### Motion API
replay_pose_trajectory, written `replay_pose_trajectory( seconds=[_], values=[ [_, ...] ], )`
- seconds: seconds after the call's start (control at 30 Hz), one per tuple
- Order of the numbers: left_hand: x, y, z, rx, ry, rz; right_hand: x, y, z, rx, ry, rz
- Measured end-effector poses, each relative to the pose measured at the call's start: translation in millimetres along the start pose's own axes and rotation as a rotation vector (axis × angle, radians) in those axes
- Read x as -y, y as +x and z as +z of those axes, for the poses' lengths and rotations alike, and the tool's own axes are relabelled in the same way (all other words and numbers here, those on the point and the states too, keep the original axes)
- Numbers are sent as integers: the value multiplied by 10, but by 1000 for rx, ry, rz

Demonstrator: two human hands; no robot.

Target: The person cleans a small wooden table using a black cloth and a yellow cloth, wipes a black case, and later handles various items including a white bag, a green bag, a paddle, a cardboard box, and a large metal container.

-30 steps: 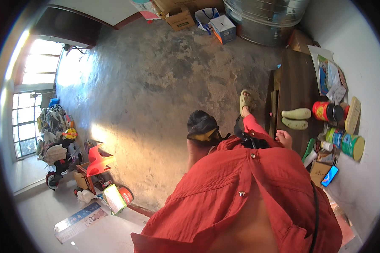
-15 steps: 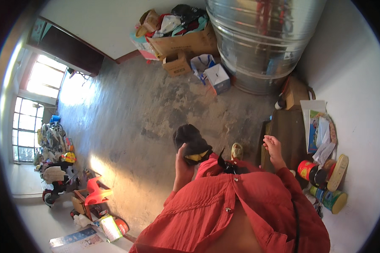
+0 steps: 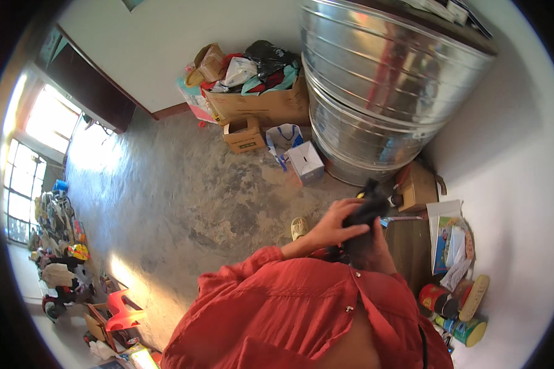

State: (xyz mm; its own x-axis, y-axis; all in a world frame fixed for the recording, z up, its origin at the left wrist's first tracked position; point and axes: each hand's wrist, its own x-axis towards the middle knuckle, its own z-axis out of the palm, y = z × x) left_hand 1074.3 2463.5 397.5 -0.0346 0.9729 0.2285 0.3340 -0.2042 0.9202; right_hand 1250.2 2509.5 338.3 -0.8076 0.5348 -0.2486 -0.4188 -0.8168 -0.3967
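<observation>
A soft black item (image 3: 368, 215), its kind unclear and its outline blurred, is held up in front of my body on the right. My left hand (image 3: 333, 226) reaches across from the left, its thumb and fingers closed on the item's left side. My right hand (image 3: 381, 249) is beneath and behind it, partly covered by the black item, with fingers against its right side. Both forearms come out of red sleeves. On the floor below is a pale yellowish shoe (image 3: 298, 228), just left of my left wrist.
Large silvery metal drums (image 3: 369, 92) stand at the back right. Beside them are a stuffed cardboard box (image 3: 258, 107), a smaller box (image 3: 244, 136) and a white box (image 3: 306, 162). Cans (image 3: 468, 330) line the right wall. A red plastic stool (image 3: 123, 312) stands at lower left.
My left hand has carried the black item right and slightly up, to my right hand. My right hand has moved left and down and now grips it too. The view has shifted.
</observation>
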Motion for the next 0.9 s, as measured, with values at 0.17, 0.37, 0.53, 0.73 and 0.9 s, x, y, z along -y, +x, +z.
replay_pose_trajectory(
  seconds=[0.17, 0.37, 0.53, 0.73, 0.9],
  values=[
    [-11, 556, -676, 191, -194, 94, 337, 403, 185, -44, 171, -185],
    [787, 712, -1525, -115, -359, -124, 657, 768, -82, 118, 68, -423],
    [827, 737, -1896, -241, -264, -254, 762, 1031, -241, -207, -655, -635],
    [463, 1149, -1948, -365, 258, -77, 1243, 1175, 39, -334, -412, -631],
    [102, 1844, -1816, -370, 499, 208, 1655, 1119, -12, 50, -101, -546]
  ],
)
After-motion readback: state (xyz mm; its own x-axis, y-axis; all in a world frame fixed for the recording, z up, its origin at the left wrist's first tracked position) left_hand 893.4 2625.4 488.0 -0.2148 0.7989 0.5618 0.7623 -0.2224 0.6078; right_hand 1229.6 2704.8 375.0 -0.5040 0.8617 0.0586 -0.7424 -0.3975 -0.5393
